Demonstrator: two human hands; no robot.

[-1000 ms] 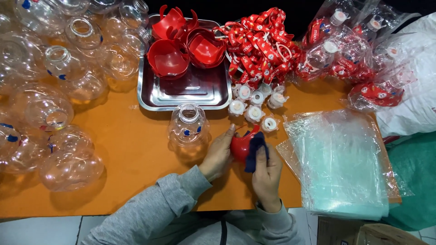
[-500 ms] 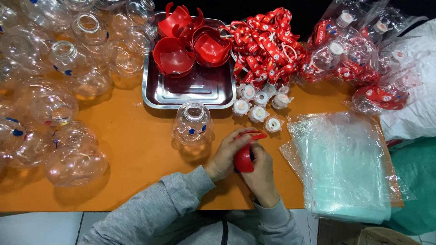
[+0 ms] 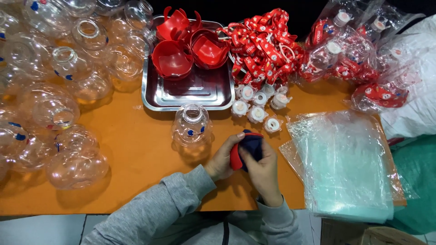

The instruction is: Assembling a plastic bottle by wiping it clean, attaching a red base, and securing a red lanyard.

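Hands are working together near the front edge of the orange table: the left hand is cupping a red plastic cap piece, fingers curled closed around it, while the right hand is pressing a dark blue cloth against it, fingers clamped on the cloth. A clear round bottle is standing uncapped just beside the left hand. Behind it, a steel tray is holding several more red pieces. White caps and red straps are lying further back. Many bare bottles are crowding the left edge; bagged finished ones are sitting at the back right corner. Most work appears outstanding.
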